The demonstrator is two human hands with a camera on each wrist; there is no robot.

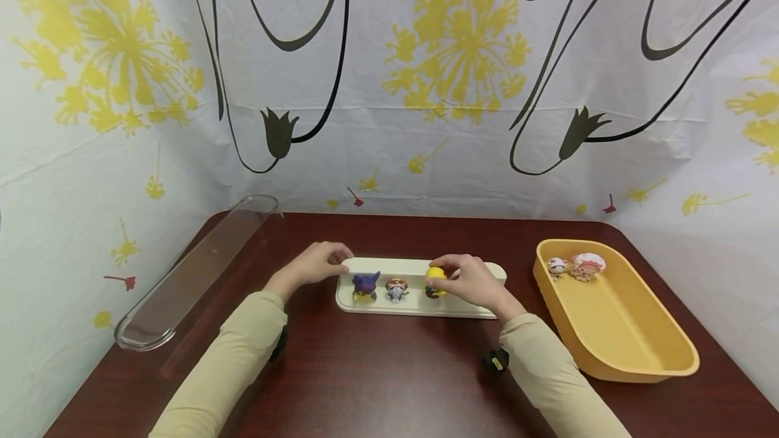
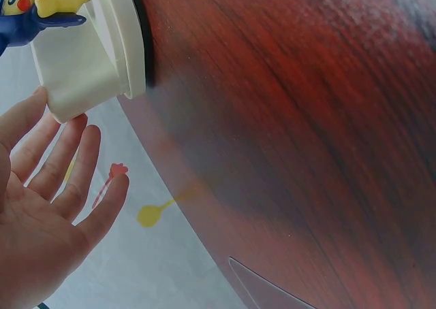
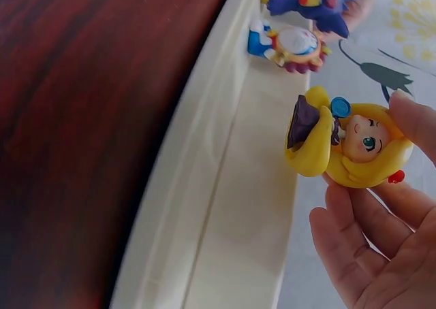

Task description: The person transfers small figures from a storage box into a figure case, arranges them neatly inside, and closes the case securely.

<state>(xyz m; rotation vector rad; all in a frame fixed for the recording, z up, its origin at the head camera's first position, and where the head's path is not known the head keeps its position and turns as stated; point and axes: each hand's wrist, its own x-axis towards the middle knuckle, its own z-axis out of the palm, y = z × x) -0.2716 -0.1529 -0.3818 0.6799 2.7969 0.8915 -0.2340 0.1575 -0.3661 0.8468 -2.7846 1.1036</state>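
Beige sleeves (image 1: 228,363) reach in from the near side over the dark red-brown tabletop (image 1: 365,370). On the right hand (image 1: 476,282), thumb and fingers pinch a yellow-haired figurine (image 1: 435,282), held upright over the right half of a cream tray (image 1: 395,267); whether its base touches the tray cannot be told. The left hand (image 1: 314,262), fingers apart and fairly straight, touches the tray's left end. Inside stand a dark-blue-and-yellow figurine (image 1: 366,286) on the left and a white-and-brown figurine (image 1: 397,290) beside it. Farther right, a yellow tub (image 1: 627,330) holds two small figurines (image 1: 587,266) at its far end. Well to the left lies a clear lid (image 1: 201,269). Patterned cloth (image 1: 341,86) hangs along the far side.
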